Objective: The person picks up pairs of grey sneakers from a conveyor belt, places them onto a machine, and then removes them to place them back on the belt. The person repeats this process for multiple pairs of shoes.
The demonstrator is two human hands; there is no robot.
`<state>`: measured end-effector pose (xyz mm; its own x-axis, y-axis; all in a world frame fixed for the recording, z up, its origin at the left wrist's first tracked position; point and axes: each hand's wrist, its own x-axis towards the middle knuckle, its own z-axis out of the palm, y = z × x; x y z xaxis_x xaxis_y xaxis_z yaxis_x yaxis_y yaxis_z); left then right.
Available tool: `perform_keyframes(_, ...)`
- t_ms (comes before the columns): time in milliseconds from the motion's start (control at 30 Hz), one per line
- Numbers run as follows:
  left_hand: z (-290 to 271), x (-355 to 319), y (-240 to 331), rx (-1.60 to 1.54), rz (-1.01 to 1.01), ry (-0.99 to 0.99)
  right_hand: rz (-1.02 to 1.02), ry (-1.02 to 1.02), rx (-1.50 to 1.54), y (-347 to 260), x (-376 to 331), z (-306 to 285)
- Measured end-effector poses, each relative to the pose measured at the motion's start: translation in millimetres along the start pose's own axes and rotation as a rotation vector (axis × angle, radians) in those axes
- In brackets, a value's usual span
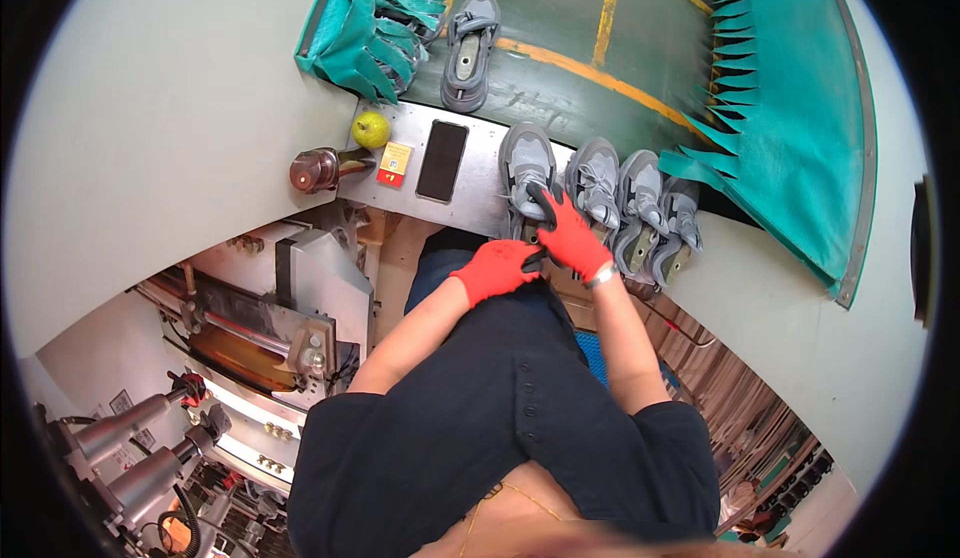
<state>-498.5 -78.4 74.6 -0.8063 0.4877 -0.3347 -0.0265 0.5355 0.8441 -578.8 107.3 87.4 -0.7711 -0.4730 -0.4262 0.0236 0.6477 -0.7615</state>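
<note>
A grey sneaker (527, 153) rests toe-away on the metal ledge in front of me, with a greenish form inside its opening. My left hand (497, 271), in a red glove with dark fingertips, closes on the heel end of this sneaker. On the upper, near the tongue and collar, my right hand (572, 235) in a matching glove grips the same sneaker. Its heel is largely hidden by both gloves. To the right, another grey sneaker (597, 173) stands beside it, followed by two more, a third sneaker (640, 183) and a fourth sneaker (682, 213).
Beyond the ledge runs a green conveyor belt (560, 23) carrying a grey sneaker (468, 63). Slit teal curtains (800, 108) hang at both sides. A black phone (442, 161), yellow-red box (394, 163), green fruit (370, 129) and brown-lidded bottle (316, 170) lie left. Machinery (320, 288) stands lower left.
</note>
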Motion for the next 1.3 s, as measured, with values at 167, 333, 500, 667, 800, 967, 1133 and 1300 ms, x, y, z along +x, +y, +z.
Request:
perform_keyframes(167,-45.6,-56.0,-6.4,-0.113,-0.283,0.060,0.049,0.224,-0.026,8.0,-15.4,63.5)
perform_keyframes(333,-17.1,-115.1,-15.2,-0.242,-0.433,0.528,0.110,0.226,-0.171,1.6,-12.9,70.3)
perform_keyframes(500,46.6,-148.9,3.2,-0.480,-0.422,0.886,-0.034,0.322,0.076,29.1,-13.7,46.2)
perform_keyframes(667,90.1,-186.4,35.9,-1.057,-0.319,0.989,-0.312,0.189,0.458,12.3,-14.6,-1.4)
perform_keyframes(800,102.2,-222.1,44.9,-1.186,-0.213,1.079,-0.315,0.061,0.537,-28.7,-60.3,-2.2)
perform_keyframes(967,102.4,-277.8,48.6,-1.030,-0.031,1.129,-0.362,-0.159,0.584,-166.9,-128.9,15.8)
perform_keyframes(1133,92.1,-383.7,71.0,-0.853,0.041,1.234,-0.705,-0.291,0.534,-283.7,-150.7,94.9)
perform_keyframes(1300,113.3,-494.3,69.9,-1.025,0.105,1.285,-0.679,-0.580,0.570,-384.3,-141.0,212.9)
